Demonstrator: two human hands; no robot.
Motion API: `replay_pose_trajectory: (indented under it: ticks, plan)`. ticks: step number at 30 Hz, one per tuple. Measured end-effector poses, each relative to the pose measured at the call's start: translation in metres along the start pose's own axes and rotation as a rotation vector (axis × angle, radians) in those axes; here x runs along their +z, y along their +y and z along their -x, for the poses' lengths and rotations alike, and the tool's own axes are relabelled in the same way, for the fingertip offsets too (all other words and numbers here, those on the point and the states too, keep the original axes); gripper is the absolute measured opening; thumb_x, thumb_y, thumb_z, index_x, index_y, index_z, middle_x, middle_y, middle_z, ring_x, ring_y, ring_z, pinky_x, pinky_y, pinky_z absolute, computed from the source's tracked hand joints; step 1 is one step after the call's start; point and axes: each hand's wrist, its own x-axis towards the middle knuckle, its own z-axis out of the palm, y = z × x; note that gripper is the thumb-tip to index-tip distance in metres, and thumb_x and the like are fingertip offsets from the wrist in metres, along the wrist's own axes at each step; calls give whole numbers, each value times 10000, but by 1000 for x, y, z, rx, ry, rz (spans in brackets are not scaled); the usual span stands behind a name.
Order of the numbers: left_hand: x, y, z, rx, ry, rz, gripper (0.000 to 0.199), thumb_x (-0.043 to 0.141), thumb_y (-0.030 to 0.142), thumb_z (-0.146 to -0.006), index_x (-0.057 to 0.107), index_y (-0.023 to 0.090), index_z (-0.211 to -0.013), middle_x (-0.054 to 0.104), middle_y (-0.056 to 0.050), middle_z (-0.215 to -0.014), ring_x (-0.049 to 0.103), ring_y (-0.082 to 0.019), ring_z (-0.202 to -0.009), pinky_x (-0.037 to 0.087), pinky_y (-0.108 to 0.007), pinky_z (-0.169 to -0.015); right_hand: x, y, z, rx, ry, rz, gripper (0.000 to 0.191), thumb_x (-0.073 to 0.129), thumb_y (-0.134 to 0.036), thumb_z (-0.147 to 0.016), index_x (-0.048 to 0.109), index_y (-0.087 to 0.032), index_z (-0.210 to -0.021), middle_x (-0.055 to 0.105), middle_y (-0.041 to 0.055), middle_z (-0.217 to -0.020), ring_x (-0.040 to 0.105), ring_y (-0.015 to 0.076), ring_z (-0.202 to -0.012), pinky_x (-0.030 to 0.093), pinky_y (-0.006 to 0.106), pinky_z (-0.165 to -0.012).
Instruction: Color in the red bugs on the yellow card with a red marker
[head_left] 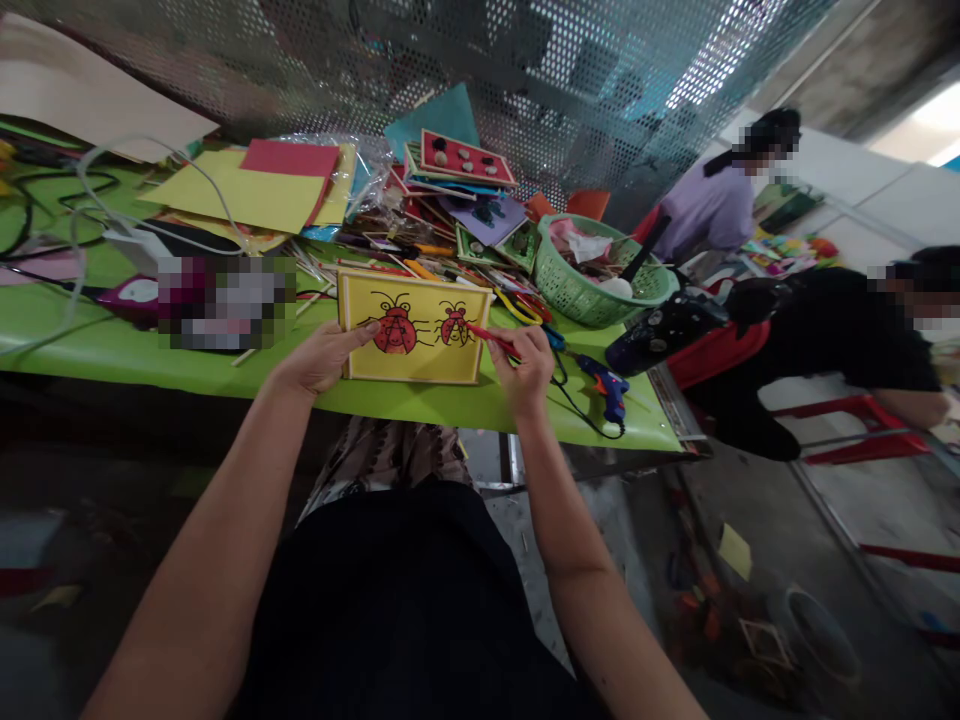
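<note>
My left hand (324, 357) grips the left edge of a yellow framed picture (420, 365), thumb on its front. Two red ladybugs with black outlines are drawn on it. The picture is tilted up toward me at the front of the green table (300, 375). Closed around a red marker (495, 340), my right hand (526, 368) is at the picture's right side. The marker's tip is at the smaller ladybug (454, 325); whether it touches the surface I cannot tell.
A blue glue gun (606, 388) with its cord lies right of my hand, near a dark bottle (664, 330). Behind are a green basket (607, 290), stacked framed pictures (469, 160) and yellow paper (232, 190). Two people sit at the right, one on a red chair (720, 355).
</note>
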Motion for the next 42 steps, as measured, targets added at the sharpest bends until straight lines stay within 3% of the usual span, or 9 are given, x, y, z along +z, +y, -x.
replay_pose_trajectory:
  ticks: [8,42]
  plan:
    - [3,4,3,-21,5,21,467,908,353,-735,799,99,-1111,812,-165,-1093,725,-370,-1149,580,-483,-1020,2,-1,0,23,-46,15,149,633,-323,-965,762,-260,-1000,724,48,-897,634,222,-857,561,398,-804]
    - [1,2,2,-8,-32,17,451,898,319,-749,793,104,-1132,816,-157,-1077,709,-373,-1181,578,-472,-1019,3,-3,-3,36,-11,27,144,639,-317,-958,759,-241,-978,717,64,-894,650,228,-870,567,398,-812]
